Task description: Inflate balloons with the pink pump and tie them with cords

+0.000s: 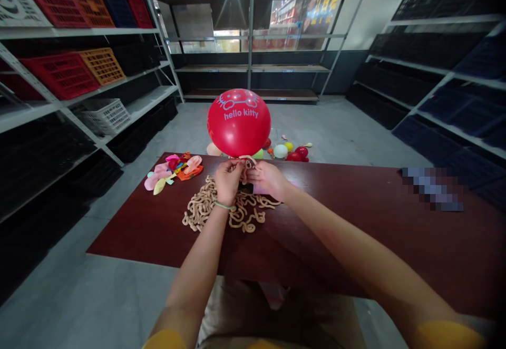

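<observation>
A red inflated balloon [239, 122] printed "hello kitty" stands above the far edge of the dark red table [356, 233]. My left hand [228, 180] and my right hand [266, 178] are closed together just under the balloon, pinching its neck and a piece of beige rope. A tangled heap of beige rope [205, 206] lies on the table beneath and around my hands. My left wrist wears a thin green band. The balloon's knot is hidden by my fingers.
Flat, uninflated balloons [174, 172] in pink, orange and yellow lie on the table's far left. Small inflated balloons [290, 151] sit on the floor beyond the table. Metal shelves with red, orange and white crates [63, 72] line the left wall; dark shelving lines the right.
</observation>
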Tool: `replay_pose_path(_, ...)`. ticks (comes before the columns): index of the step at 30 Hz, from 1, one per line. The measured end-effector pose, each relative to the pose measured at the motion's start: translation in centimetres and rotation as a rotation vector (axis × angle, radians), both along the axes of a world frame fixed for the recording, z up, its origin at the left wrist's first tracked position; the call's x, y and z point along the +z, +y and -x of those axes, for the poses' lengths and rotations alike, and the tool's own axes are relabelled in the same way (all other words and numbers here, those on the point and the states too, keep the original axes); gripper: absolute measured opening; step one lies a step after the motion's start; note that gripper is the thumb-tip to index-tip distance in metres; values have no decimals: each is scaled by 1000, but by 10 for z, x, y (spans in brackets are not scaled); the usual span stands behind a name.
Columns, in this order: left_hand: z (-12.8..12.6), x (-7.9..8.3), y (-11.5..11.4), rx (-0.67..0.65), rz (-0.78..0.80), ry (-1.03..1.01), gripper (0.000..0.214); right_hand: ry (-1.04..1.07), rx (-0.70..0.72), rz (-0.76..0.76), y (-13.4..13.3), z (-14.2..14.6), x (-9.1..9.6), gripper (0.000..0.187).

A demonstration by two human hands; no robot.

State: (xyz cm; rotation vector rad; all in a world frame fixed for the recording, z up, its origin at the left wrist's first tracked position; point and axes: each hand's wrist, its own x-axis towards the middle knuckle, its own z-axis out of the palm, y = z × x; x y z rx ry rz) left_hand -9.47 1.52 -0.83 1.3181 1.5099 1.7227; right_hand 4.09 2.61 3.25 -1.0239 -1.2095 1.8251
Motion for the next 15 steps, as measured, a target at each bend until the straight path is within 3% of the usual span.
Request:
replay_pose_path(5, 4, 1, 0, 9, 21, 51, 20, -6, -110, 0, -9, 14, 0, 12)
replay_pose_path(9, 3, 4, -1, 1, 3, 13, 18, -135, -263, -92, -14, 3, 9, 9)
replay_pose_path(11, 1, 5, 0, -58, 31, -140, 19, -348, -319, -372, -20, -10, 15, 10)
replay_pose_path(13, -2, 7, 1, -155, 89, -346, 22, -672, -341, -748, -26, -25, 21, 16)
replay_pose_path(15, -6, 9, 0, -236, 138, -495, 24, -935, -332, -969, -29, -39, 26, 23)
